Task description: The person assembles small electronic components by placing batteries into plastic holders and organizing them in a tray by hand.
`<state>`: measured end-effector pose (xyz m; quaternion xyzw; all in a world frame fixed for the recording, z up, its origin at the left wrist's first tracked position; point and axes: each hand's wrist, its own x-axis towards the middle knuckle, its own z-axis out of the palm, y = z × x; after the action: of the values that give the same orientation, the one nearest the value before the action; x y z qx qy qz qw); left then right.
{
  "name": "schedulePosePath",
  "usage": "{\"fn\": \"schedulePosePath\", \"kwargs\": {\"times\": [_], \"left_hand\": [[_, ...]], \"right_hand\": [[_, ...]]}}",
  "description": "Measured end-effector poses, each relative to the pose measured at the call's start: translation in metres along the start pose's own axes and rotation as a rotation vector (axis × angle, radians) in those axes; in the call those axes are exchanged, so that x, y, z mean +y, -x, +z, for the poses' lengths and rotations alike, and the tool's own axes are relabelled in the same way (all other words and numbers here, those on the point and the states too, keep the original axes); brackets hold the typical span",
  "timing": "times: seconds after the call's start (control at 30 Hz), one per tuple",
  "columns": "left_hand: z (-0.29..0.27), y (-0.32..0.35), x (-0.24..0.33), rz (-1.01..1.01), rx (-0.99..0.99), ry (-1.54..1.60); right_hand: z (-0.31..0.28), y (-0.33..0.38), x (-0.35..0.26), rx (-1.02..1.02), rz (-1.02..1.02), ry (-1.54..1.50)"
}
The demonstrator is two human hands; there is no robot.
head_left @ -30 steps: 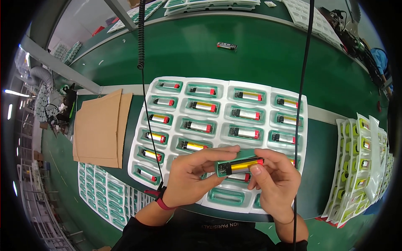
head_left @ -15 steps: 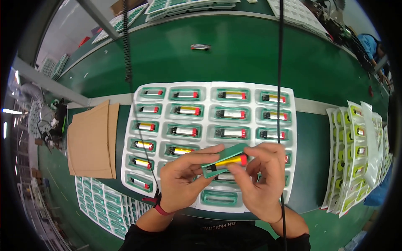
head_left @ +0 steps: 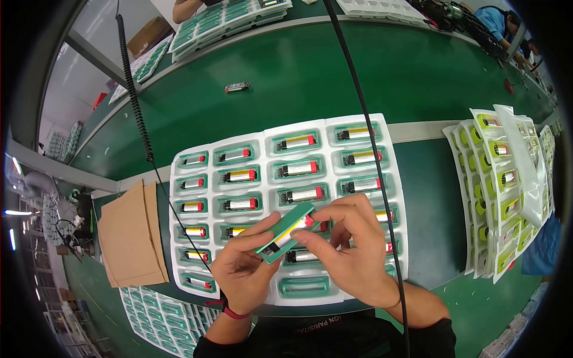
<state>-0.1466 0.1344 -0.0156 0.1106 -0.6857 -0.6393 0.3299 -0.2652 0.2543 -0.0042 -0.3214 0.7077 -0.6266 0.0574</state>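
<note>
My left hand [head_left: 242, 262] grips a green plastic case [head_left: 302, 210] above the tray, tilted up to the right. Inside this case lies a slim cell [head_left: 286, 237] with a white and yellow body, a red end and dark contacts. My right hand [head_left: 358, 253] pinches the red end of the cell and the case's upper right end, with thumb and index finger. Beneath both hands is a white moulded tray [head_left: 267, 161]. Most of its visible pockets hold green cases with similar cells. A green case [head_left: 304, 287] at the near edge has no cell in it. My hands hide several pockets.
Brown cardboard sheets [head_left: 128, 238] lie left, above stacked trays of green cases [head_left: 158, 319]. Stacked trays with yellow-green holders [head_left: 501, 191] stand right. A loose cell [head_left: 237, 87] lies on the far green surface. A black cable [head_left: 364, 107] and coiled cord [head_left: 134, 95] hang down.
The cell has sunk from a tilted position to lie flatter in the green case. My view has turned, so the tray looks rotated. A person's arm now shows at the far upper left.
</note>
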Motion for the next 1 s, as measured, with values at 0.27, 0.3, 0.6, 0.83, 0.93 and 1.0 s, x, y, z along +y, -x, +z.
{"fn": "schedulePosePath", "kwargs": {"times": [0.27,0.3,0.6,0.83,0.93,1.0], "left_hand": [[-0.004,0.005,0.003,-0.035,-0.02,-0.137],[-0.003,0.005,0.003,-0.058,0.0,-0.029],[-0.005,0.007,0.005,0.016,0.049,-0.063],[-0.002,0.007,0.003,0.068,0.084,-0.194],[-0.001,0.009,0.002,0.066,0.097,-0.168],[-0.001,0.001,0.002,0.106,0.044,-0.198]], "right_hand": [[0.005,0.01,0.004,-0.049,-0.055,-0.04],[0.004,0.011,0.0,-0.058,-0.02,-0.031],[0.011,0.011,0.005,-0.136,0.168,-0.204],[0.008,0.017,-0.001,-0.101,-0.036,-0.206],[0.009,0.017,0.005,-0.107,-0.116,-0.244],[0.008,0.019,0.008,-0.088,0.131,-0.504]]}}
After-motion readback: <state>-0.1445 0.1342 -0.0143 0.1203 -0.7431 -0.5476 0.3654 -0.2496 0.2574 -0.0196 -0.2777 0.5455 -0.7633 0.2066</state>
